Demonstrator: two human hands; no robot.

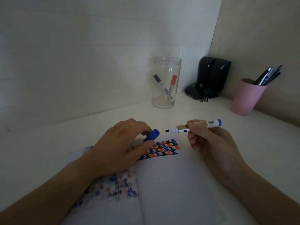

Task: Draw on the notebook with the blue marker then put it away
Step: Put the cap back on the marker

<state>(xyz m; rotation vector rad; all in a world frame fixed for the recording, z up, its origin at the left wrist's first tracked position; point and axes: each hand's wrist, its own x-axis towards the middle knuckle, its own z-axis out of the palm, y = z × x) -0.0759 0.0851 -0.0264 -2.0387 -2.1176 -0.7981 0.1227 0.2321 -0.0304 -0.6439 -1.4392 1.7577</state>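
An open notebook (pixel 170 184) lies on the desk in front of me, with rows of small blue, red and black marks across the top of its right page. My right hand (pixel 209 143) holds the uncapped blue marker (pixel 194 126) level above the page's top edge, its dark tip pointing left. My left hand (pixel 120 143) rests on the notebook and pinches the marker's blue cap (pixel 151 135), open end facing the tip. A short gap separates cap and tip.
A clear jar (pixel 165 82) holding a black marker (pixel 162 86) and a red marker (pixel 172 85) stands at the back by the wall. Black speakers (pixel 211 77) fill the corner. A pink cup (pixel 245 98) of pens stands at the right.
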